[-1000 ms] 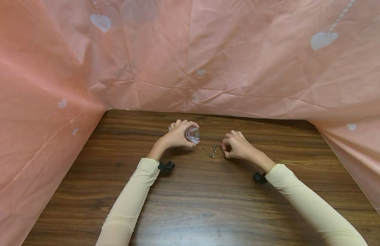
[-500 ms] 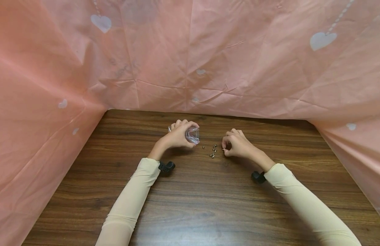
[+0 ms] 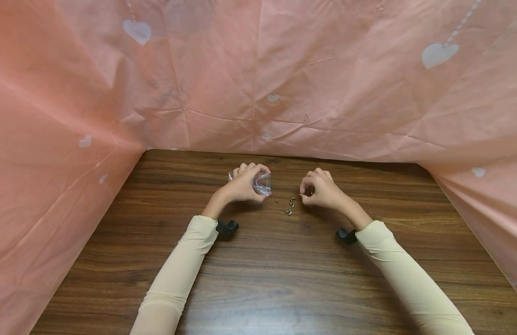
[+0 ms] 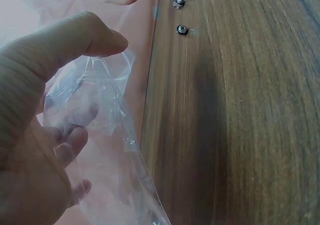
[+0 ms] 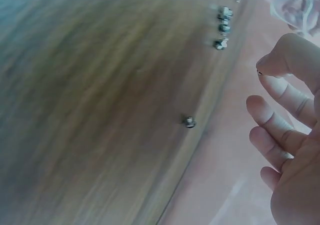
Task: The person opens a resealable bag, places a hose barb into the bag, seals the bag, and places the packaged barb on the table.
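Toward the far edge of the surface [image 3: 258,279], the left hand [image 3: 243,184] holds a clear bag [image 4: 107,102], its grip curled round the plastic. To the bag's right, the right hand [image 3: 324,192] pinches a small metal part [image 5: 259,73] in its grip, between thumb and forefinger. Loose parts [image 5: 224,15] lie grouped between the hands; a single part [image 4: 182,30] lies apart, nearer the bag. A pink sheet [image 3: 224,70] hangs behind.

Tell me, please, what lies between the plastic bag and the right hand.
Small metal parts lie on the wooden table between them, in the head view.
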`<action>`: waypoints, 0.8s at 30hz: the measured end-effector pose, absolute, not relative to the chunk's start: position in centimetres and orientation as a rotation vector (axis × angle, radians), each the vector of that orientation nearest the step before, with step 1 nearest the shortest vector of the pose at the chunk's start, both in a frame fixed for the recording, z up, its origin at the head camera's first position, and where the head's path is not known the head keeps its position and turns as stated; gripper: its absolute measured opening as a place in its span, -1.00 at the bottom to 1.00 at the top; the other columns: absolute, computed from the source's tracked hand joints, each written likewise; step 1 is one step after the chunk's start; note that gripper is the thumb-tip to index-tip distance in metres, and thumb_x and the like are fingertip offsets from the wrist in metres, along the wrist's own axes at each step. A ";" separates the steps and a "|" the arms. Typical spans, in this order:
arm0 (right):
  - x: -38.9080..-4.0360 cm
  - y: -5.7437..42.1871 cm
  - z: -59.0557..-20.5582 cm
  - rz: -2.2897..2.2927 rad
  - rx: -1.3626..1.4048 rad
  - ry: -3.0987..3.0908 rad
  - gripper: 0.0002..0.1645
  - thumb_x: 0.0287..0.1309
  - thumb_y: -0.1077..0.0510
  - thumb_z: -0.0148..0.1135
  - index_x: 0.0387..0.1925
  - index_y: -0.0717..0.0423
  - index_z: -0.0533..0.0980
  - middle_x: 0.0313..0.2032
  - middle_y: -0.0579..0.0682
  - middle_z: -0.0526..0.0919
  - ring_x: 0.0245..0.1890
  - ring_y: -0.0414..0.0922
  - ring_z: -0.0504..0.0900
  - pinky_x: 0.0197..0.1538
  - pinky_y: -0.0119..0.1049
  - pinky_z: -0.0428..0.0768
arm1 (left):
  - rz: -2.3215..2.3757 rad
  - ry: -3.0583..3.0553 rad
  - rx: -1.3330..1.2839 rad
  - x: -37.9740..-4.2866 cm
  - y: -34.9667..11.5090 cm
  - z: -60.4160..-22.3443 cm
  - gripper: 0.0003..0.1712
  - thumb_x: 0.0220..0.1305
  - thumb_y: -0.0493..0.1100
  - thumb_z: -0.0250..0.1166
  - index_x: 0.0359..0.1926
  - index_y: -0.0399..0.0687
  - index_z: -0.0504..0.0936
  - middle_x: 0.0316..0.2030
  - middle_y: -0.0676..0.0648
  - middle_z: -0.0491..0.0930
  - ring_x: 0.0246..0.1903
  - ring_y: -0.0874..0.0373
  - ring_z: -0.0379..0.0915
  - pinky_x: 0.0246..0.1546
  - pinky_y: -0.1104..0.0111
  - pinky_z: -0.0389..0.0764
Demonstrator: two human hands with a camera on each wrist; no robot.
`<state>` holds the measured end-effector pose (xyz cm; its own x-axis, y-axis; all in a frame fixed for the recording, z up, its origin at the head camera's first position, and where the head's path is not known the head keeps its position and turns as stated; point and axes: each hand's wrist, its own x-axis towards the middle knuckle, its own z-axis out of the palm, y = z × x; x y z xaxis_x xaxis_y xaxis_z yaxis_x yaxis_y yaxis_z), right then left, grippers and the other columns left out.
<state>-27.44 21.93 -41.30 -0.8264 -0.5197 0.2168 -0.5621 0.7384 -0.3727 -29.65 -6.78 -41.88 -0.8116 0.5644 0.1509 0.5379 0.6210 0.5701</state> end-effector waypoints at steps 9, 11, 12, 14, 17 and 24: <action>-27.8 21.5 -40.6 0.777 0.839 -2.780 -0.84 -0.13 0.25 0.43 -0.49 -0.01 0.59 -0.31 0.04 0.62 -0.16 0.03 0.36 0.12 0.11 0.17 | 0.966 2.812 0.954 -29.6 -6.8 -42.0 -0.16 -0.11 -0.14 0.59 0.23 0.09 0.40 0.10 -0.09 0.48 0.03 -0.08 0.22 0.26 -0.10 0.09; -27.9 21.4 -40.4 0.804 0.827 -2.775 -0.84 -0.11 0.26 0.43 -0.48 0.00 0.58 -0.28 0.05 0.62 -0.14 0.03 0.36 0.15 0.13 0.16 | 0.972 2.816 0.954 -29.5 -6.8 -42.0 -0.16 -0.10 -0.13 0.59 0.22 0.09 0.39 0.10 -0.09 0.48 0.02 -0.08 0.22 0.25 -0.10 0.10; -27.9 21.3 -40.3 0.818 0.820 -2.771 -0.84 -0.10 0.27 0.43 -0.47 0.01 0.59 -0.27 0.06 0.62 -0.14 0.03 0.35 0.15 0.14 0.16 | 0.973 2.815 0.954 -29.5 -6.8 -42.0 -0.16 -0.09 -0.13 0.59 0.22 0.09 0.38 0.10 -0.09 0.48 0.02 -0.07 0.22 0.25 -0.10 0.09; -28.0 21.1 -40.1 0.852 0.811 -2.759 -0.84 -0.08 0.28 0.43 -0.46 0.03 0.59 -0.24 0.07 0.63 -0.14 0.03 0.35 0.17 0.14 0.14 | 0.980 2.812 0.956 -29.5 -6.8 -42.0 -0.16 -0.08 -0.13 0.58 0.23 0.07 0.37 0.10 -0.08 0.48 0.02 -0.08 0.22 0.25 -0.11 0.10; -28.1 20.9 -39.8 0.887 0.801 -2.744 -0.87 -0.05 0.28 0.41 -0.41 0.05 0.61 -0.20 0.06 0.64 -0.14 0.02 0.34 0.19 0.12 0.12 | 0.994 2.799 0.964 -29.5 -6.7 -42.0 -0.14 -0.08 -0.12 0.58 0.25 0.03 0.36 0.11 -0.08 0.48 0.03 -0.08 0.21 0.25 -0.11 0.09; -28.2 19.9 -38.7 0.926 0.823 -2.696 -0.87 -0.05 0.27 0.39 -0.38 0.08 0.63 -0.21 0.06 0.65 -0.14 0.05 0.35 0.15 0.07 0.12 | 1.022 2.787 0.963 -29.7 -6.6 -41.8 -0.12 -0.10 -0.15 0.58 0.24 0.06 0.31 0.13 -0.05 0.47 0.05 -0.05 0.19 0.27 -0.11 0.06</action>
